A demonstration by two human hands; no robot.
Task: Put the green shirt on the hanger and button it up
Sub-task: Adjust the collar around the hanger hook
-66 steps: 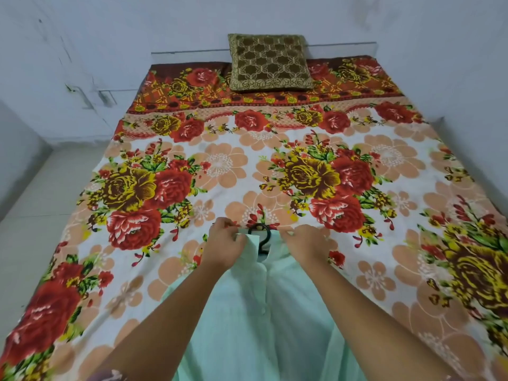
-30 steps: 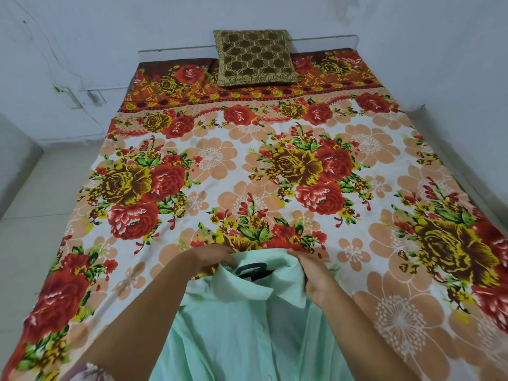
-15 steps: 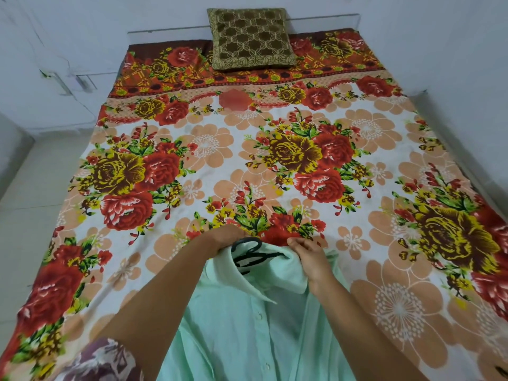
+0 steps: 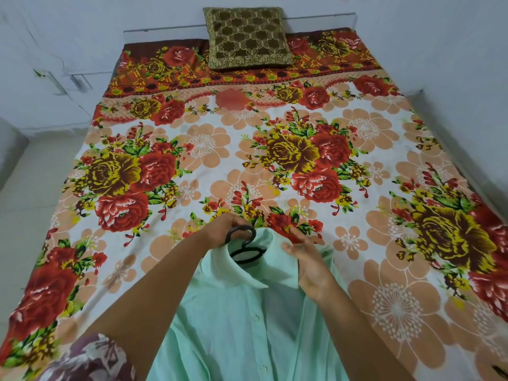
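The pale green shirt (image 4: pixel 242 320) lies front-up on the near part of the bed, collar pointing away from me. A black hanger (image 4: pixel 247 253) sits inside the collar, with its hook sticking out beyond the neck opening. My left hand (image 4: pixel 221 229) curls around the hook at the collar's left edge. My right hand (image 4: pixel 310 266) rests on the shirt's right shoulder beside the collar, fingers fairly straight. Two small buttons show along the front strip below the collar. The hanger's arms are hidden under the fabric.
The bed carries a floral sheet (image 4: pixel 275 160) in red, yellow and peach. A brown-gold cushion (image 4: pixel 247 37) leans at the headboard. White walls close in behind and to the right; pale floor (image 4: pixel 30 193) runs along the left side.
My left hand has shifted from the collar onto the hanger's hook. My right hand has let go of the collar and now lies flat on the shoulder. The collar has been spread open.
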